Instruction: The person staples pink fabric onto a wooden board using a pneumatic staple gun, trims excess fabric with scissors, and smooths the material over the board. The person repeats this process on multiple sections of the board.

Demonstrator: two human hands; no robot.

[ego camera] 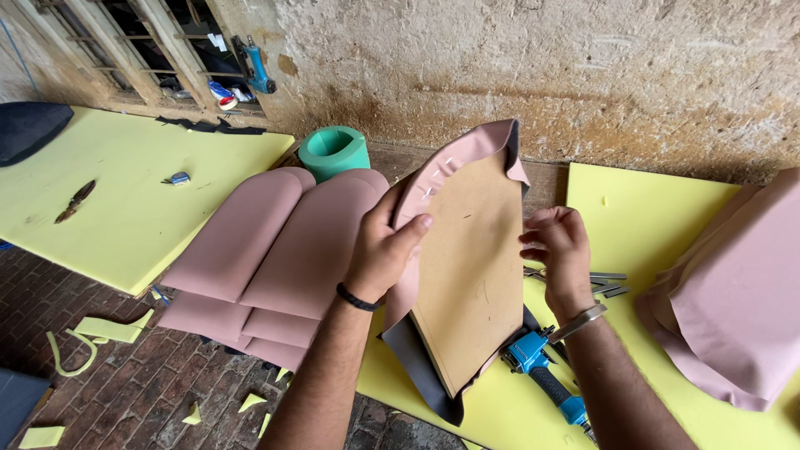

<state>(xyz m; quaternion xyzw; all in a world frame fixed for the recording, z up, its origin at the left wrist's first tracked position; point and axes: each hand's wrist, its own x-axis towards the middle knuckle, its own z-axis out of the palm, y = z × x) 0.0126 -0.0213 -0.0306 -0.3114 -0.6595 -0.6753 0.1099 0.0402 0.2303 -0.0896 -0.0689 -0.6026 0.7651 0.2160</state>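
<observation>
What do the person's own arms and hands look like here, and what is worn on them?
Both forearms are bare, with no sleeves in view and no gloves. The left hand has a thin black band around its wrist. The right hand has a silver metal bangle around its wrist. No rings or markings can be made out on either hand.

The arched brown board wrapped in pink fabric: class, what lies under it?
Under the arched brown board lie a yellow foam sheet and a blue staple gun, part of its nose hidden. Whatever else lies under the board is covered.
</observation>
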